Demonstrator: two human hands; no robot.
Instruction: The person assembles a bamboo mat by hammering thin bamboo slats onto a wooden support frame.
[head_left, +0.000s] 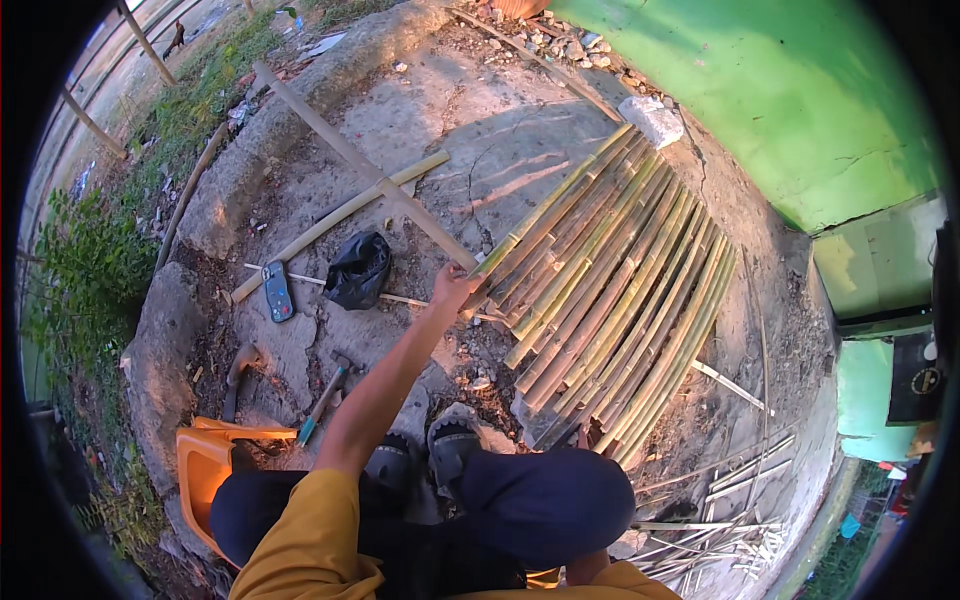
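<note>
My left hand (455,288) reaches forward, its fingers closed at the left edge of a row of split bamboo slats (610,290). It seems to grip the end of the outermost bamboo slat (500,252), beside the near end of a long wooden pole (365,165). The slats lie side by side, green-edged and brown, fanning slightly toward me. Of my right arm, only a bit of forearm (588,567) shows behind my right knee. The knee hides most or all of my right hand; a small brownish patch at the slats' near ends is too unclear to name.
Left of the slats lie a black plastic bag (358,270), a dark blue patterned case (278,291), a bamboo pole (340,225) and a hammer (323,398). An orange plastic chair (205,470) stands at lower left. Thin strips (720,550) litter the lower right. A green wall (790,100) rises at right.
</note>
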